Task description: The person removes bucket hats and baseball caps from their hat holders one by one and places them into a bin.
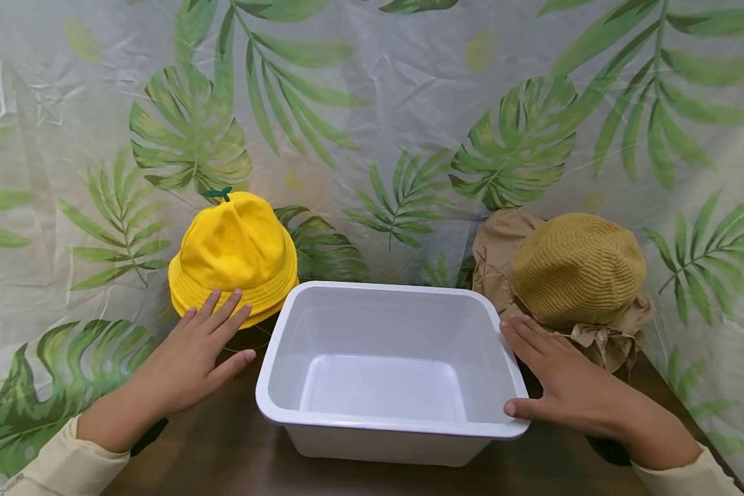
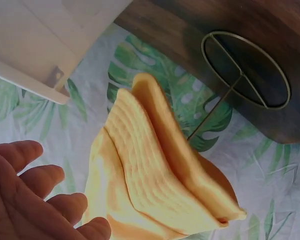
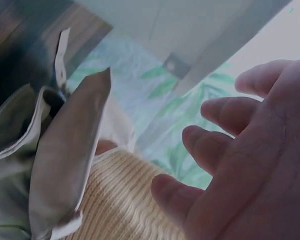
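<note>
The tub [image 1: 387,446] is set with long axis nine-to-three; at its ten o'clock the yellow hat [image 1: 232,251] is placed, pointed to twelve, at two the tan hat [image 1: 578,269]. Left grip [image 1: 203,348] and right grip [image 1: 561,375] are spread wide.

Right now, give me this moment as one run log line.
left hand: holding nothing, near yellow hat; right hand: holding nothing, near white tub and knit hat; yellow hat: on wire stand
</note>
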`<act>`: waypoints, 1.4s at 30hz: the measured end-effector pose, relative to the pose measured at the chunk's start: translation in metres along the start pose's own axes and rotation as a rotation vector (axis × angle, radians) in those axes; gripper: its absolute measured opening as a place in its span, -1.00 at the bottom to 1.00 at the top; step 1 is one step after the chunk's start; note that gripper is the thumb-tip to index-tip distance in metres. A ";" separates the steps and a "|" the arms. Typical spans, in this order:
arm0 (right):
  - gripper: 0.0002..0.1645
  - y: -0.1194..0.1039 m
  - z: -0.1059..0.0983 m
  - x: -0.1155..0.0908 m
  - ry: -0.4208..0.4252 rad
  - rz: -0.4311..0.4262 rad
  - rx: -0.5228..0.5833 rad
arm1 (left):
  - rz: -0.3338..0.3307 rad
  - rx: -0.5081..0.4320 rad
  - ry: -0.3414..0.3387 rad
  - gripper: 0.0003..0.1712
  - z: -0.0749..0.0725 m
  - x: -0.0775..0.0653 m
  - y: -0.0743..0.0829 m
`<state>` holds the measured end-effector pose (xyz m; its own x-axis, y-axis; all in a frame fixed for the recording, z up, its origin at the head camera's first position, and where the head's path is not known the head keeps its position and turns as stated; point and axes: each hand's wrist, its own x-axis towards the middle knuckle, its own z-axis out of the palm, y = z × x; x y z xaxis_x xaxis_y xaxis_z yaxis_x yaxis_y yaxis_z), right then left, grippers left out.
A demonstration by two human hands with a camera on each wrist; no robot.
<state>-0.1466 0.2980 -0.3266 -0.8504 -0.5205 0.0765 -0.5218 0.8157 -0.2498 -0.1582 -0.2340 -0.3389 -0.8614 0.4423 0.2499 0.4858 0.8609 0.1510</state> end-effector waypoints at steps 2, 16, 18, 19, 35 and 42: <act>0.24 -0.002 0.001 0.001 -0.003 -0.023 0.000 | 0.012 0.008 0.005 -0.16 -0.002 0.004 -0.003; 0.51 -0.007 0.009 0.007 -0.007 -0.109 -0.071 | 0.034 0.081 -0.035 -0.16 -0.033 0.032 -0.017; 0.53 -0.007 0.010 0.007 -0.004 -0.108 -0.090 | 0.036 0.090 -0.029 -0.16 -0.038 0.037 -0.020; 0.53 -0.007 0.009 0.007 -0.008 -0.104 -0.091 | 0.039 0.093 -0.022 -0.17 -0.041 0.039 -0.022; 0.50 -0.011 0.012 0.003 -0.066 -0.024 -0.002 | 0.048 0.112 0.075 -0.21 -0.070 0.073 -0.053; 0.47 -0.009 0.012 0.003 -0.055 -0.042 0.002 | 0.056 0.123 0.123 -0.23 -0.089 0.097 -0.065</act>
<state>-0.1433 0.2858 -0.3360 -0.8227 -0.5674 0.0336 -0.5567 0.7924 -0.2496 -0.2605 -0.2698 -0.2393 -0.8050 0.4632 0.3707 0.5046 0.8632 0.0172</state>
